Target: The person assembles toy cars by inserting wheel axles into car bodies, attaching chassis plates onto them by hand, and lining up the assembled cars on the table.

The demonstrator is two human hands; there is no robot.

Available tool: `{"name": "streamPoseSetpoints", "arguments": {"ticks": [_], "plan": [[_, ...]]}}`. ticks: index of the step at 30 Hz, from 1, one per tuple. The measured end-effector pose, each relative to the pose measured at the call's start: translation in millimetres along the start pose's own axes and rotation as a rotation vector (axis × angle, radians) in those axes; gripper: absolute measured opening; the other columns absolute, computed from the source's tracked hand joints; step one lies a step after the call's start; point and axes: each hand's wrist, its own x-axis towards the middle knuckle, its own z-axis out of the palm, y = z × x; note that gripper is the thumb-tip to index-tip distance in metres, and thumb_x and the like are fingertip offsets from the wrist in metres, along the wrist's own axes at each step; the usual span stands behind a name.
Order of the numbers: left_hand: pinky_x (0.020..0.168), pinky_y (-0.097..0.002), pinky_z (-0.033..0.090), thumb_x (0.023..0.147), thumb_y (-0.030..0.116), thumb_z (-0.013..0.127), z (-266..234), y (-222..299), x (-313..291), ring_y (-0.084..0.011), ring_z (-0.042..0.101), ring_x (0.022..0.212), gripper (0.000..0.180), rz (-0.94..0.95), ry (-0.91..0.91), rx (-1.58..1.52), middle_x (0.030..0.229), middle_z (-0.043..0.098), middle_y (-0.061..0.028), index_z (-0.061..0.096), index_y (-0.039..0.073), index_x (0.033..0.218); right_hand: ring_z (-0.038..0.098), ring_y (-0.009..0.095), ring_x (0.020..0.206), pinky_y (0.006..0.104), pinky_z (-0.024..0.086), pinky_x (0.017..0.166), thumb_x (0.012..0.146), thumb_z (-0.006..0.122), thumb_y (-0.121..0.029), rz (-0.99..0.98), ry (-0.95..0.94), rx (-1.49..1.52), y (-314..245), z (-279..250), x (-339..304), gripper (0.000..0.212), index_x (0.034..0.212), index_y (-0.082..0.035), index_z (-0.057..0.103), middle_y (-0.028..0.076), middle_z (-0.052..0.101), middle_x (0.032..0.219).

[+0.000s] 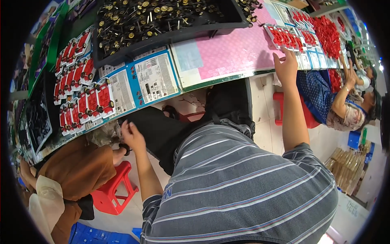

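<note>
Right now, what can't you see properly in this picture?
Head view:
Black plastic tray: far side cut off by top edge.
Left red plastic stool: seat partly hidden by brown clothing.
Blue-and-white cards: lettering too small.
Right hand: contact with red-and-white toy cars unclear, too small.

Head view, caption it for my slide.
Right hand by red toy-car parts; left hand near the table; black tray of wheels beyond.

Black tray [160, 40], far rim out of view
</note>
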Motion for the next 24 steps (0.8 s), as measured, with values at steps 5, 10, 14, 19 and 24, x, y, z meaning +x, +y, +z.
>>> {"name": "streamPoseSetpoints", "arguments": {"ticks": [5,10,14,19,24], "plan": [[0.077,-0.0323,0.053,0.097,0.014,0.062,66.8,97.8,-10.9,-0.0207,0.066,0.083,0.02,0.215,-0.308,-0.061,0.095,0.071,-0.0135,0.068,-0.002,0.107,0.064,0.041,0.097,0.0453,0.053,0.084,0.086,0.066,-0.008,-0.046,0.065,-0.16,43.4,21.7,10.8,0.032,0.117,-0.001,0.067,0.022,0.062,0.116],[0.066,-0.0296,0.051,0.091,0.011,0.067,99.0,201.0,-46.8,-0.0182,0.065,0.072,0.014,0.38,-0.637,-0.188,0.083,0.067,-0.011,0.069,0.003,0.102,0.063,0.043,0.101,0.0469,0.052,0.085,0.085,0.061,-0.001,-0.215,0.08,-0.071,36.7,26.6,18.9,0.023,0.107,-0.001,0.067,0.022,0.061,0.115],[0.065,-0.0216,0.049,0.099,0.017,0.061,129.8,240.6,-70.0,-0.008,0.06,0.075,0.034,-0.032,-0.996,-0.641,0.104,0.066,-0.0071,0.057,0.002,0.13,0.058,0.039,0.082,0.0443,0.047,0.073,0.081,0.066,0.004,-0.173,0.055,0.124,-52.4,-10.9,-24.6,0.009,0.087,0.001,0.059,0.018,0.059,0.09],[0.056,-0.0223,0.045,0.102,0.031,0.058,148.3,260.1,-65.4,-0.0089,0.06,0.074,0.044,-0.293,-1.074,-1.02,0.11,0.066,-0.008,0.05,0.003,0.135,0.064,0.036,0.092,0.0413,0.054,0.078,0.074,0.075,0.003,-0.481,-0.42,0.649,-136.6,-35.2,-103.5,0.023,0.094,-0.001,0.064,0.017,0.062,0.1],[0.075,-0.0308,0.058,0.103,0.028,0.055,122.2,256.0,-48.9,-0.021,0.067,0.1,0.049,-0.488,-0.794,-1.151,0.122,0.061,-0.0148,0.04,0.003,0.143,0.066,0.028,0.087,0.035,0.053,0.073,0.081,0.069,0.003,-0.427,-0.295,0.595,-111.4,-2.7,-24.5,0.021,0.101,0.001,0.064,0.015,0.064,0.095]]}}
